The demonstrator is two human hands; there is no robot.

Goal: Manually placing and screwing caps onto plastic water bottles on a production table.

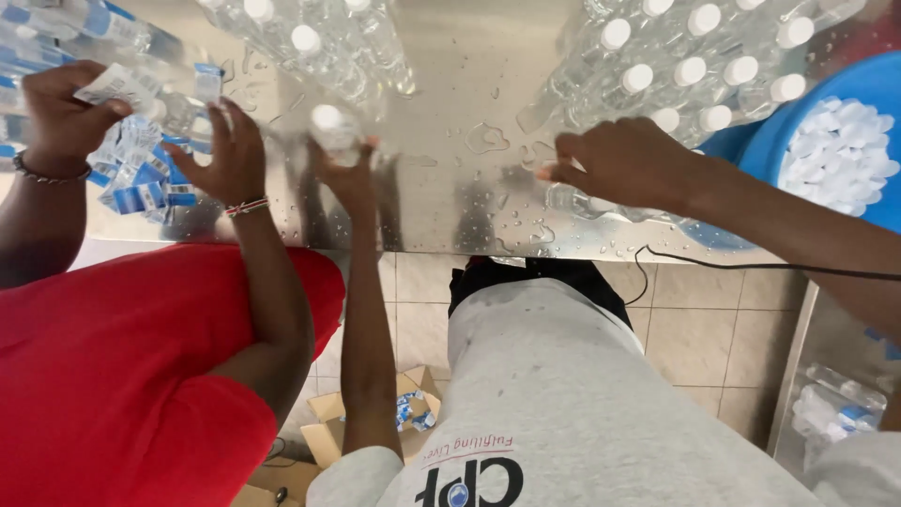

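Your left hand (345, 174) is wrapped around a clear white-capped bottle (330, 130) standing near the front edge of the wet steel worktop (450, 94), while your right hand (624, 161) presses down on a second bottle (574, 200) lying on its side close to the same edge; its fingers are curled, though the grasp itself is partly hidden. Toward the worktop's left end, a person in red holds a label (117, 86) above a pile of blue-and-white labels (141, 174), and capped bottles (699, 66) crowd the back right beside a blue tub of caps (840, 155).

Left hand (349, 174) grips a clear capped bottle (330, 130) near the wet steel table's (450, 75) front edge; right hand (624, 161) presses another bottle (574, 201)
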